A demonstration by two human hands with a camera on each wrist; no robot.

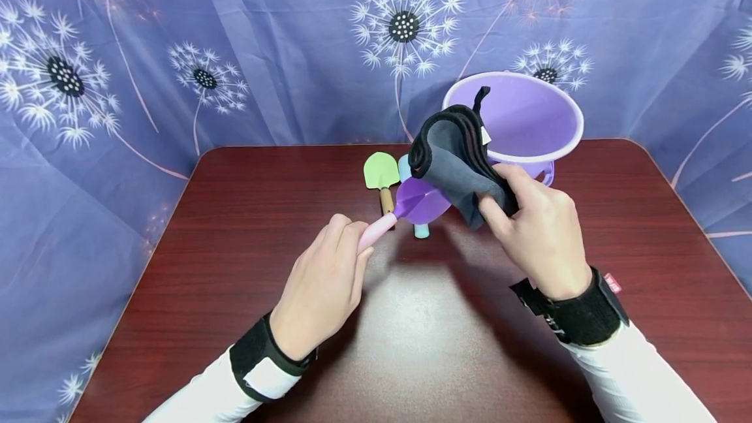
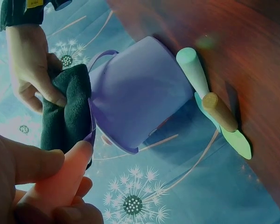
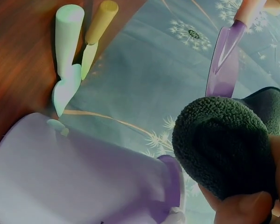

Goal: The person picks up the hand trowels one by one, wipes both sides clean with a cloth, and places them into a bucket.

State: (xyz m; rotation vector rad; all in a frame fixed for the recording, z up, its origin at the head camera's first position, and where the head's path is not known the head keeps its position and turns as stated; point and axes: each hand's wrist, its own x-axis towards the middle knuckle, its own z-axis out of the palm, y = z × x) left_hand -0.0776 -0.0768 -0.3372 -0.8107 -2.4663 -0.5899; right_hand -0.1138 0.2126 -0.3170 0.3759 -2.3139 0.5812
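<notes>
My left hand (image 1: 323, 282) grips the pink handle of a purple toy shovel (image 1: 424, 202), its blade raised above the table and pointing right. In my right hand (image 1: 543, 230) is a folded dark grey cloth (image 1: 455, 162), pinched between thumb and fingers. The cloth overlaps the tip of the shovel blade in the head view; in the right wrist view the blade (image 3: 225, 65) meets the cloth's (image 3: 224, 144) upper edge. Part of the blade is hidden behind the cloth in the left wrist view.
Behind the cloth stands a purple bucket (image 1: 531, 116) with a white rim, at the table's back right. A green shovel (image 1: 380, 170) with a wooden handle and a light blue shovel (image 1: 421, 231) lie on the brown table (image 1: 247, 214) near its back edge. A patterned curtain hangs behind.
</notes>
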